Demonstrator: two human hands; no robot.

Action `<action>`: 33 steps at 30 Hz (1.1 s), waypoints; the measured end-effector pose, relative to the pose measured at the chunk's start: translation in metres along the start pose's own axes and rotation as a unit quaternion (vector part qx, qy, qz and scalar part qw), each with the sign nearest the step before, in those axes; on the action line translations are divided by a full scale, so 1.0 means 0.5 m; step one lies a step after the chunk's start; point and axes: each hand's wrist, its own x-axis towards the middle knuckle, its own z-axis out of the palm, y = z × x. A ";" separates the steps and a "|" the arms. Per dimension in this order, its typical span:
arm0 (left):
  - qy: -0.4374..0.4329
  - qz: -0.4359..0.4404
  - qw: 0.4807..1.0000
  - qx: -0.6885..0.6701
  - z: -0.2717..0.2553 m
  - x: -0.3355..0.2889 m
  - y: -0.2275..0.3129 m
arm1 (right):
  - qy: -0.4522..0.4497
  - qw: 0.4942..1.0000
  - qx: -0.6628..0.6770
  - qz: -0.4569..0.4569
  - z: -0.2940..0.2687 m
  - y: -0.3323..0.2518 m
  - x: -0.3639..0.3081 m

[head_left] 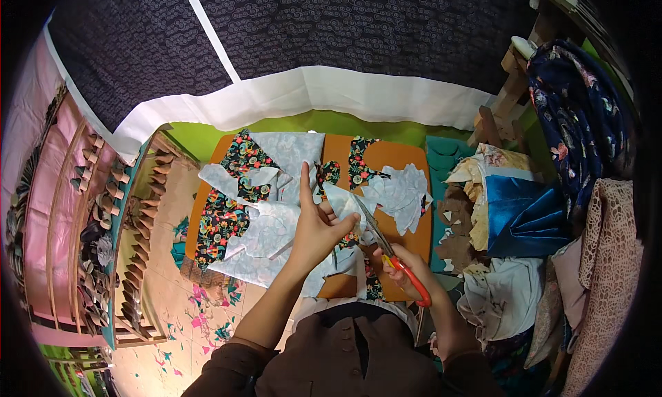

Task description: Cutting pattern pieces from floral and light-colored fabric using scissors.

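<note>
My left hand [314, 229] pinches a small pale fabric piece [338, 199] between thumb and fingers, its index finger stretched out away from me. Red-handled scissors [378, 237] are in my right hand [412, 265], with the long metal blades pointing up and left at the edge of that piece. Whether the blades have cloth between them I cannot tell. Under my hands lies pale-backed fabric [272, 225], and black floral fabric [214, 231] shows around it. A heap of cut pale pieces [396, 196] lies to the right of the scissors' tips.
All this cloth rests on an orange-brown table [339, 146]. Folded cloths [514, 221] are stacked at the right, below a hanging dark blue floral cloth [576, 111]. Racks of pointed, shoe-like forms [141, 242] stand at the left. Coloured scraps [201, 319] litter the floor. A dark patterned curtain [358, 32] hangs behind.
</note>
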 end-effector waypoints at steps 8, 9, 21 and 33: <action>-0.051 -0.013 0.996 0.071 -0.007 0.005 -0.010 | -0.010 1.000 0.000 0.016 -0.004 0.027 0.007; -0.051 -0.013 0.996 0.071 -0.008 0.005 -0.009 | -0.017 1.000 -0.002 -0.009 -0.005 0.033 0.006; -0.105 -0.047 0.989 0.095 -0.013 0.006 -0.018 | 0.000 0.997 0.068 0.022 0.014 0.026 0.007; -0.089 -0.016 0.989 0.119 -0.012 0.000 -0.001 | 0.039 0.998 -0.041 -0.029 0.013 0.023 0.000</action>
